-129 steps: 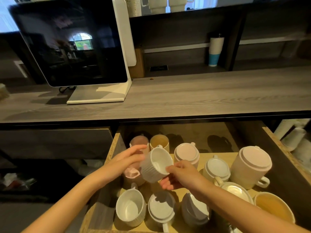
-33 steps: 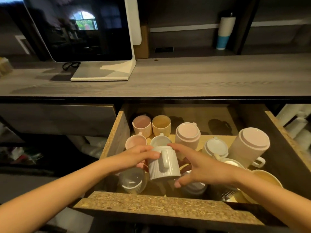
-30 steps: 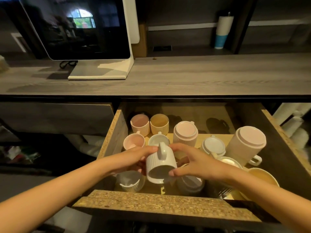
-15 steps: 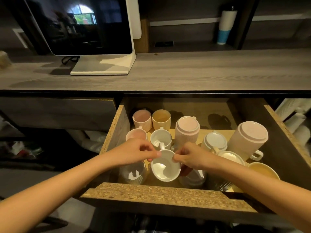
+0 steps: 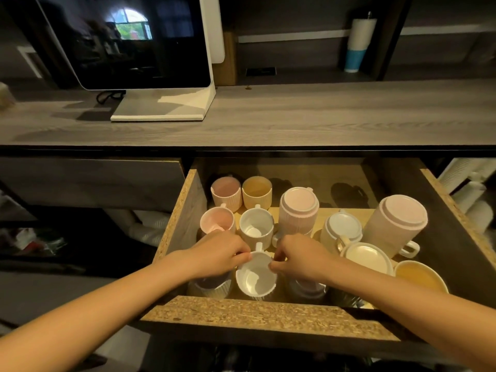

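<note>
From the head camera, the drawer (image 5: 268, 316) stands pulled out beneath the grey counter (image 5: 295, 122), and both hands are down in its front row at the white ribbed mug (image 5: 256, 277). The left hand (image 5: 220, 255) has its fingers curled in, pinching the mug's left rim. The right hand (image 5: 298, 257) pinches the right rim in the same way, so the mug is held between the two. It sits upright, mouth up, with its handle pointing away towards a second white mug (image 5: 256, 228) just behind it. A pale ribbed cup (image 5: 212, 287) is close on its left and an upturned cup (image 5: 306, 289) close on its right. Whether its base already rests on the drawer floor cannot be told, since the front board hides it. The step in hand looks like setting this mug into its slot in the row. The next move calls for letting both sets of fingers go straight up and out, without nudging the neighbours, then reaching for one of the mugs that stand bottom up, such as the pink upturned mug (image 5: 299, 208).
</note>
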